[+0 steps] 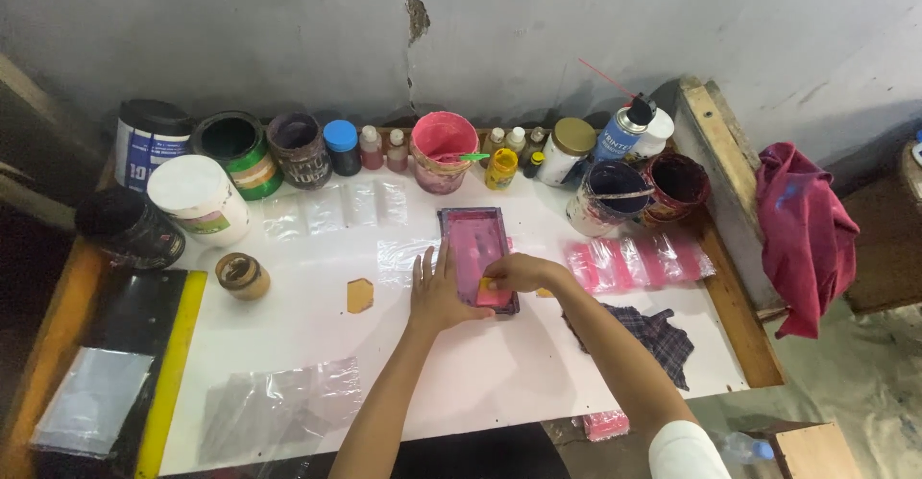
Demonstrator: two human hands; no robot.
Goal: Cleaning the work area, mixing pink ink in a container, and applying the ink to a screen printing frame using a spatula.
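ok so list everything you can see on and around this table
small framed screen: one, pink-stained, table centre, under both hands
squeegee: one, yellowish, on the screen's near end
paint tubs and cans: about nine, white, green, dark, pink, along the back edge
small bottles: several, yellow, red, blue-capped, back row
spray can: one, blue and white, back right
clear plastic pouches: several, unprinted, back left and front left
pink printed pouches: a row, right of the screen
checked rag: one, dark, front right
red cloth: one, hung beside the table, right
white table: one
left hand: flat, pressing the screen's left edge
right hand: gripping the squeegee
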